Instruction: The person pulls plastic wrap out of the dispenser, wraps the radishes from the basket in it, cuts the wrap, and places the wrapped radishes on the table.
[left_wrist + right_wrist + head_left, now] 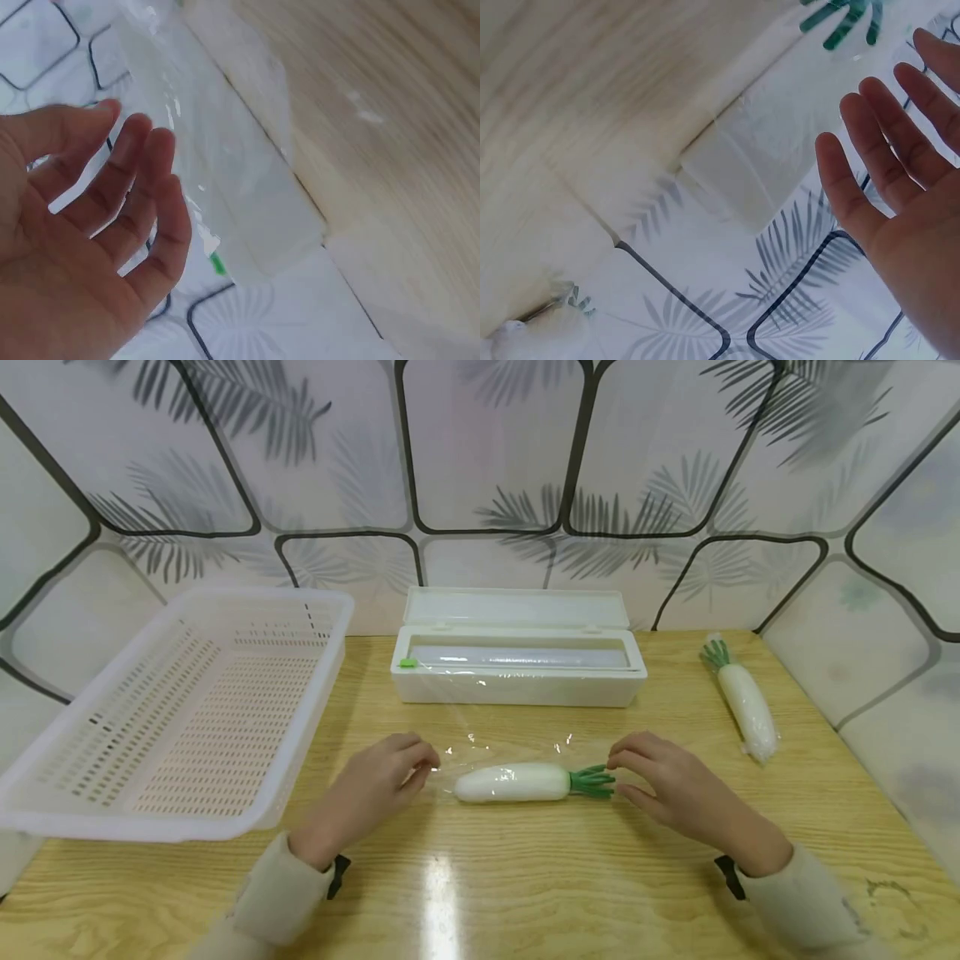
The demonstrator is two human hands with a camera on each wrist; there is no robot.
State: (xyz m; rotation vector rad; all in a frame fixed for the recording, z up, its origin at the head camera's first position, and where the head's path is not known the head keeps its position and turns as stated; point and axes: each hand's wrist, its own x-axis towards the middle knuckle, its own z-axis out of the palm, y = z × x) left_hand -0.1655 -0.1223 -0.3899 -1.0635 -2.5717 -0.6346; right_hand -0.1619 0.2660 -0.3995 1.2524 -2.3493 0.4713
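Note:
A white radish point(513, 782) with green leaf stalks point(592, 782) lies crosswise on the table. Clear plastic wrap point(525, 750) stretches from the white wrap dispenser box point(517, 687) down to the radish. My left hand point(378, 781) hovers beside the radish's blunt end, near the wrap's left edge. In the left wrist view its fingers point(155, 161) are loosely bent, holding nothing. At the leafy end is my right hand point(675, 789), fingertips right by the stalks. The right wrist view shows its fingers point(881, 157) spread and relaxed, with nothing between them.
A white perforated basket point(303, 727) stands on the left. Another radish point(747, 706), wrapped in film, lies at the right. The box's lid point(517, 607) is raised, and a green slider point(407, 662) sits at its left end. Patterned panels point(487, 452) rise behind the table.

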